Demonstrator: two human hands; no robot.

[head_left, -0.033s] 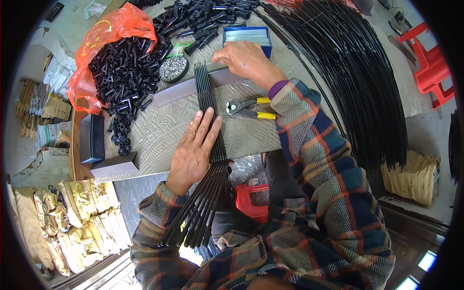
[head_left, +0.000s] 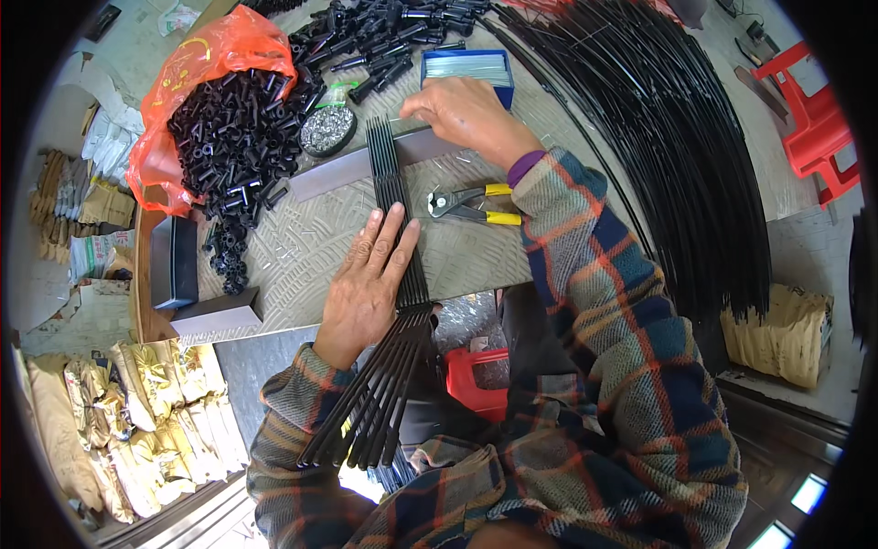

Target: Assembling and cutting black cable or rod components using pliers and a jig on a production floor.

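Note:
My left hand [head_left: 364, 297] lies flat with its fingers stretched over a row of thin black rods [head_left: 388, 169]. The rods sit side by side across the table, and their thicker near ends fan out past its edge. Beyond them my right hand [head_left: 471, 114] is closed in a pinch by the rods' far tips. A thin pale pin [head_left: 394, 119] seems to stick out from its fingertips. Behind that hand stands a blue box [head_left: 505, 95] holding thin pale sticks. End-cutting pliers [head_left: 457, 203] with yellow grips rest right of the rods.
A grey metal strip [head_left: 329, 176] stands crosswise at the rods. Left of it are a round dish of small metal bits [head_left: 327, 130] and an orange plastic bag [head_left: 157, 128] spilling black tubular parts [head_left: 229, 137]. Long black rods [head_left: 658, 137] are heaped at right, near a red stool [head_left: 805, 119].

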